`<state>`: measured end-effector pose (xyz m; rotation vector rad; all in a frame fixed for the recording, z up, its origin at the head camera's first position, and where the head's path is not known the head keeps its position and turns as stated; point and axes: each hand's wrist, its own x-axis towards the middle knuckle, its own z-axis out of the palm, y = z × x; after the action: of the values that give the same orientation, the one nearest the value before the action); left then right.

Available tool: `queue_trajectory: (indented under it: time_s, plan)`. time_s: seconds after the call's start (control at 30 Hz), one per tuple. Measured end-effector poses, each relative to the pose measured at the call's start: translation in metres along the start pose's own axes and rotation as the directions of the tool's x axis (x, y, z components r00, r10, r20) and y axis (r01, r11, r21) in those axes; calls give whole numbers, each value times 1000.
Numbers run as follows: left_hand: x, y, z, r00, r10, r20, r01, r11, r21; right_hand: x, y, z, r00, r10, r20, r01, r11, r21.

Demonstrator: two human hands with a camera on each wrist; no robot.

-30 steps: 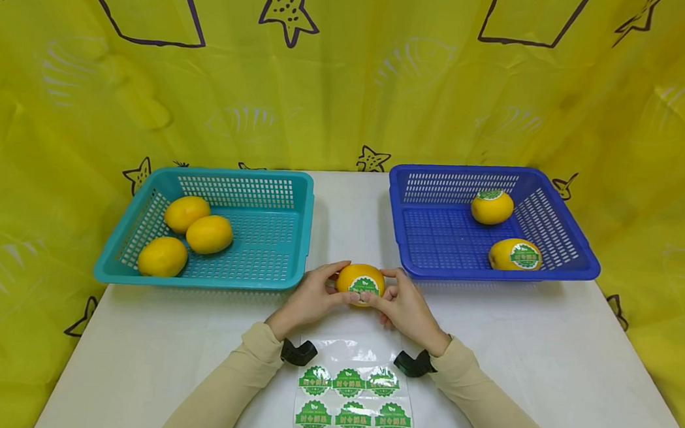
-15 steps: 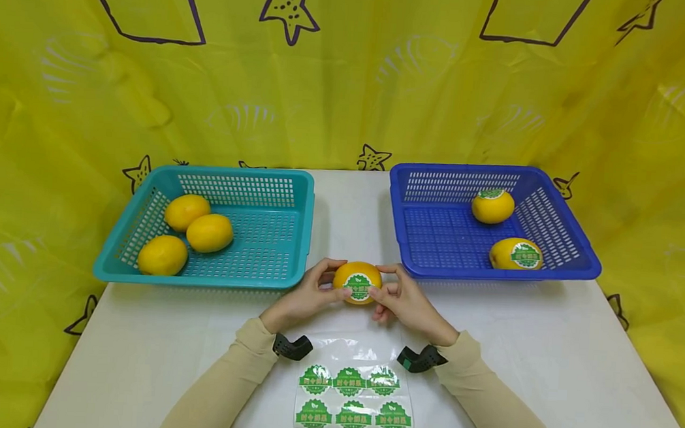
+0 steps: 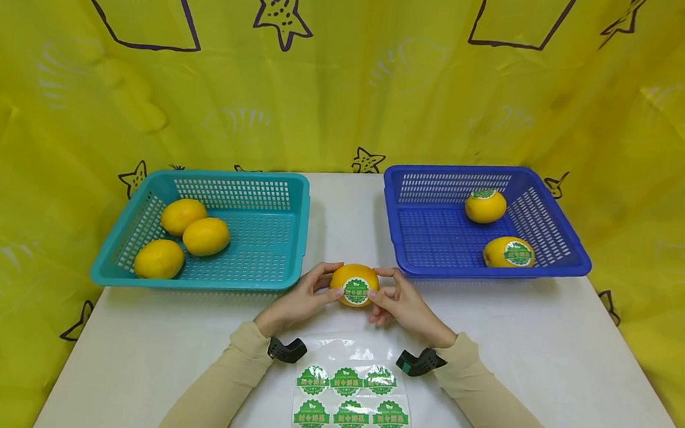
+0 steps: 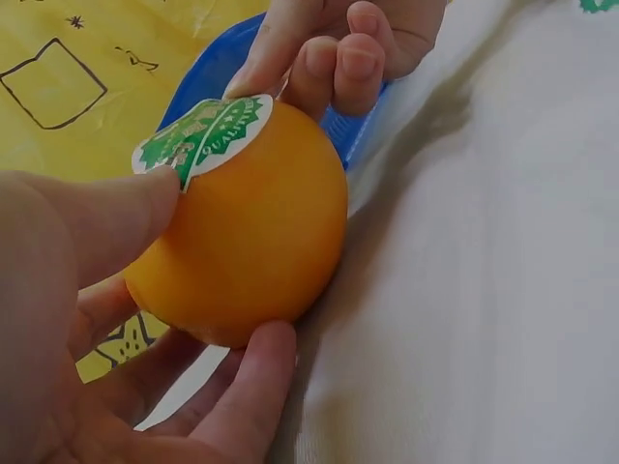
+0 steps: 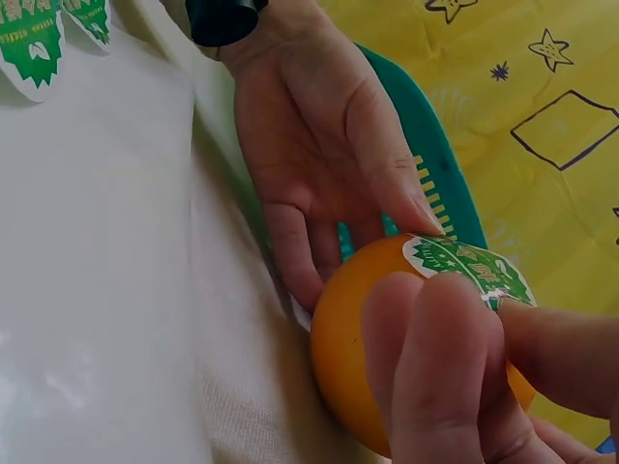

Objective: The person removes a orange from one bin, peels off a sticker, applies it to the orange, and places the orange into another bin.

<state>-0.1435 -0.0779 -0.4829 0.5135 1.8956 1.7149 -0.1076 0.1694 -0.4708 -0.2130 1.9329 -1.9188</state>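
An oval yellow-orange fruit [image 3: 344, 275] sits between both hands at the middle of the table. On its near face is a round green-and-white sticker [image 3: 355, 292], whose edges lie at both thumbs. My left hand [image 3: 298, 301] holds the fruit from the left, thumb [image 4: 135, 213] on the sticker's edge and fingers under and behind. From the other side my right hand [image 3: 408, 310] grips it, thumb on the sticker's right edge, index finger at the top, other fingers curled. Below the hands lies a sheet of green stickers [image 3: 350, 401] on clear backing.
A teal basket [image 3: 264, 286] with 3 plain yellow fruits [image 3: 160, 259] stands at the left. The blue basket [image 3: 421, 268] at the right contains 2 stickered fruits [image 3: 485, 209]. Behind the white table [image 3: 546, 357] hangs a yellow patterned curtain [image 3: 338, 96].
The thumbs have parted from over the sticker's middle to its two sides, so more of the sticker shows. The hands and fruit shifted slightly left; the head view also moved a little.
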Motion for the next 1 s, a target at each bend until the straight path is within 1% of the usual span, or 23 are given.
queue_trajectory:
  time_s: [0.13,0.23,0.33,0.4,0.5,0.6,0.7,0.8,0.83,0.9,0.93,1.0]
  plan:
    - [-3,-2,-3,999,10,33,-11,1000,24,-1,2,0,1000,10,-8,-10,1000,11]
    - [-3,-3,-3,998,38,49,-41,997,61,-3,3,0,1000,20,-17,-19,1000,16]
    - [-3,-2,0,996,88,35,-91,989,118,-6,3,0,1000,23,-15,-23,1000,6]
    - [-1,0,3,994,105,10,-105,978,179,-8,3,0,1000,13,-4,-13,1000,-20]
    - [2,2,7,991,128,-33,-112,950,292,-11,3,0,1000,-7,16,8,998,-69]
    - [4,4,9,985,163,-56,-130,916,379,-14,3,0,999,-25,34,28,996,-89]
    - [5,5,10,973,223,-55,-173,868,465,-19,1,0,998,-46,49,51,992,-118]
    - [4,5,12,966,253,-55,-186,826,532,-28,-3,-2,996,-50,70,62,981,-184]
    - [4,5,12,965,254,-59,-182,819,543,-32,-5,-4,996,-53,78,69,976,-205]
    - [1,5,14,965,252,-70,-172,815,553,-40,-10,-9,995,-51,84,70,968,-242]
    - [-1,6,15,966,247,-76,-166,818,551,-45,-13,-13,995,-55,84,75,964,-254]
    - [-5,8,17,963,259,-78,-177,821,543,-55,-20,-22,994,-76,75,94,959,-269]
